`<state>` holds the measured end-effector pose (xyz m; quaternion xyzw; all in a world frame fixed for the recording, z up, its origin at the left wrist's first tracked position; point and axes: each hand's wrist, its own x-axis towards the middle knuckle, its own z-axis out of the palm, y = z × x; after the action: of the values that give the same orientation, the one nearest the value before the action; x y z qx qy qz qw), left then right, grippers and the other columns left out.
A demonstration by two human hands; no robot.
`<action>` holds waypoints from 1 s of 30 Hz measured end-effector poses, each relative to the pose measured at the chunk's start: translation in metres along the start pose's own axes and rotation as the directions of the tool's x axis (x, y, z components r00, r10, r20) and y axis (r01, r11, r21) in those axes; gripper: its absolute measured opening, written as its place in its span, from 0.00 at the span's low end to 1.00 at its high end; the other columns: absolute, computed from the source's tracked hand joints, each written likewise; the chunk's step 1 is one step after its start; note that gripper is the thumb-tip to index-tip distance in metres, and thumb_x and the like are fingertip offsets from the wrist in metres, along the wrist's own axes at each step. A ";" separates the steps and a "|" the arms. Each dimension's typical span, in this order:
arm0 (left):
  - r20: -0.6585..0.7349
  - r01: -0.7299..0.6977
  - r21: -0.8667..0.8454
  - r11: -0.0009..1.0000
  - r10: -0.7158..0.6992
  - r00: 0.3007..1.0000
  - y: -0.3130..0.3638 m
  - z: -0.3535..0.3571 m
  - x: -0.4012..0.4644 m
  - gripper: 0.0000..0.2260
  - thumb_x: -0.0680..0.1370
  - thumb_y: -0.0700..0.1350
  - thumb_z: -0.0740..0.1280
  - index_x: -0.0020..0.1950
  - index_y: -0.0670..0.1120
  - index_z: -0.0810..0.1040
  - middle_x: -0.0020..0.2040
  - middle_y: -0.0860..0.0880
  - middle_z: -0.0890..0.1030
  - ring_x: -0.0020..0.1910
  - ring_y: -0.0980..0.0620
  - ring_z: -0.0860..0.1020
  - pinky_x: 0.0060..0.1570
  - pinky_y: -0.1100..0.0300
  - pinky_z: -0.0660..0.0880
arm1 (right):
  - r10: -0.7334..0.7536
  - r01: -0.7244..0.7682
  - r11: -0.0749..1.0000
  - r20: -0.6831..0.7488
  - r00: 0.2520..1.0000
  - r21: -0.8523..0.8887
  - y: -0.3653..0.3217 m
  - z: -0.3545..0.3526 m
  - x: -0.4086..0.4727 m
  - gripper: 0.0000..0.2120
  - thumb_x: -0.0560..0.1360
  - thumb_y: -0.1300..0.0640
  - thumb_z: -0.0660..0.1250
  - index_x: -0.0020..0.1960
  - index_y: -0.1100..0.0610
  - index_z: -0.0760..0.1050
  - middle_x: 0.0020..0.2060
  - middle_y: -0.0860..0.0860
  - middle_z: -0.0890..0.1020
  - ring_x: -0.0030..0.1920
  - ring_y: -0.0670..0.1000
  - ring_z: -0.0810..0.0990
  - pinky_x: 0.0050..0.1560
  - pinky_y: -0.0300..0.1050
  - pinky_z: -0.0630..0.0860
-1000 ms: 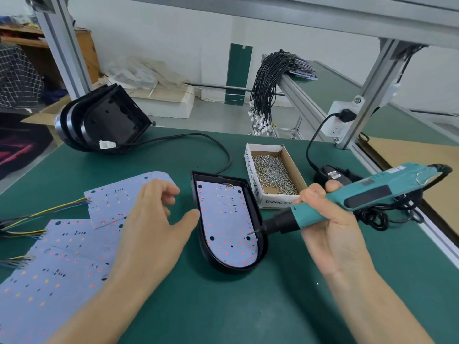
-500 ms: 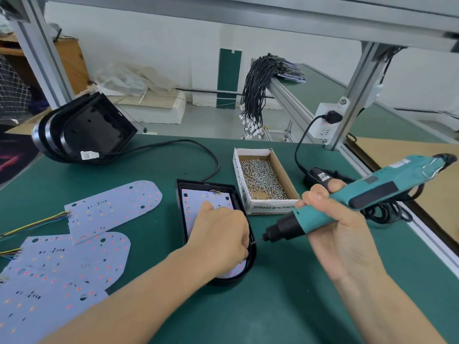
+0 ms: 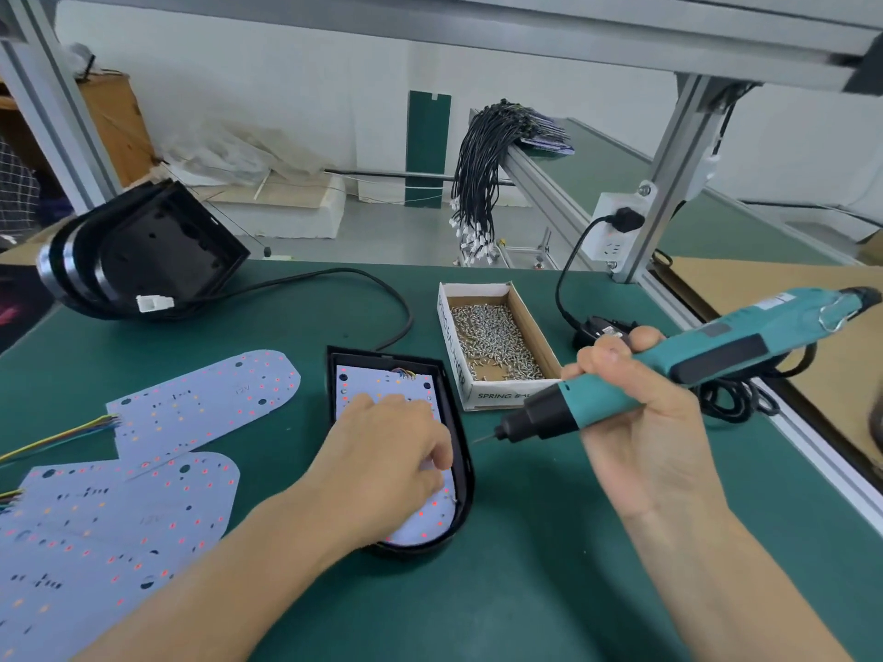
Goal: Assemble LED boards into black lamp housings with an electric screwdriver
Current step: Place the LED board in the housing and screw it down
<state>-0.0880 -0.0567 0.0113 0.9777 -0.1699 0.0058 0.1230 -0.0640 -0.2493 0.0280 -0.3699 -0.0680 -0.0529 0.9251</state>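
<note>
A black lamp housing lies on the green mat with a white LED board seated inside it. My left hand rests on that board and covers its middle, fingers bent with the tips down near the right rim. My right hand grips a teal electric screwdriver. Its bit points left and hovers just right of the housing's rim, a little above the mat, touching nothing.
An open cardboard box of screws stands right of the housing. Loose LED boards with coloured wires lie at the left. Stacked black housings sit at the back left, a cable bundle hangs behind, and a power adapter with cords lies at the right.
My left hand moved from the mat left of the housing onto the LED board. The screwdriver bit drew back from the board's right edge to just outside the rim.
</note>
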 end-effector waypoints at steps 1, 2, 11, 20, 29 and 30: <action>0.039 -0.009 0.031 0.999 0.008 0.999 0.003 0.000 0.001 0.08 0.78 0.51 0.64 0.54 0.55 0.79 0.52 0.57 0.77 0.53 0.54 0.71 0.54 0.59 0.61 | 0.000 0.000 1.000 -0.001 1.000 -0.004 0.000 -0.001 -0.001 0.17 0.65 0.70 0.66 0.39 0.49 0.67 0.31 0.45 0.71 0.33 0.46 0.72 0.42 0.39 0.73; 0.062 -0.020 0.060 0.998 0.017 0.998 0.006 0.001 0.001 0.08 0.77 0.51 0.65 0.54 0.54 0.81 0.51 0.56 0.78 0.53 0.53 0.71 0.55 0.58 0.62 | 0.002 -0.002 1.000 0.003 1.000 -0.006 0.000 -0.002 -0.001 0.17 0.65 0.70 0.66 0.39 0.49 0.68 0.31 0.45 0.71 0.32 0.46 0.72 0.42 0.39 0.73; 0.088 -0.200 0.189 0.961 0.186 0.979 0.019 0.006 -0.001 0.07 0.75 0.42 0.60 0.39 0.47 0.75 0.43 0.50 0.73 0.40 0.49 0.71 0.45 0.57 0.58 | 0.018 -0.018 1.000 -0.012 1.000 -0.003 0.003 -0.006 -0.007 0.17 0.62 0.68 0.70 0.38 0.49 0.69 0.31 0.45 0.71 0.32 0.47 0.73 0.41 0.38 0.75; -0.107 0.070 -0.756 0.650 -0.229 0.968 -0.011 -0.021 -0.027 0.08 0.77 0.44 0.66 0.38 0.52 0.77 0.32 0.57 0.76 0.32 0.61 0.71 0.34 0.71 0.67 | -0.020 0.015 0.989 0.031 0.999 0.144 -0.008 0.013 -0.005 0.19 0.57 0.66 0.71 0.39 0.49 0.69 0.31 0.45 0.70 0.32 0.47 0.72 0.43 0.40 0.75; -0.025 0.048 -0.972 0.228 -0.307 0.951 -0.013 -0.022 -0.041 0.06 0.73 0.38 0.70 0.37 0.45 0.80 0.28 0.47 0.75 0.28 0.55 0.72 0.30 0.67 0.70 | -0.009 -0.017 0.984 0.141 0.990 0.177 0.008 0.048 -0.011 0.18 0.59 0.67 0.69 0.40 0.50 0.69 0.31 0.45 0.72 0.32 0.46 0.73 0.42 0.39 0.75; -0.021 0.043 -0.978 0.205 -0.299 0.954 -0.012 -0.022 -0.042 0.03 0.71 0.41 0.71 0.37 0.45 0.80 0.29 0.46 0.75 0.28 0.55 0.72 0.30 0.66 0.71 | -0.010 -0.016 0.984 0.142 0.990 0.180 0.008 0.049 -0.011 0.18 0.59 0.67 0.69 0.40 0.50 0.69 0.31 0.45 0.72 0.32 0.46 0.74 0.42 0.39 0.75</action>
<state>-0.1231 -0.0264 0.0279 0.6940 -0.0127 -0.0138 0.7197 -0.0783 -0.2092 0.0556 -0.2874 -0.1379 -0.0183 0.9476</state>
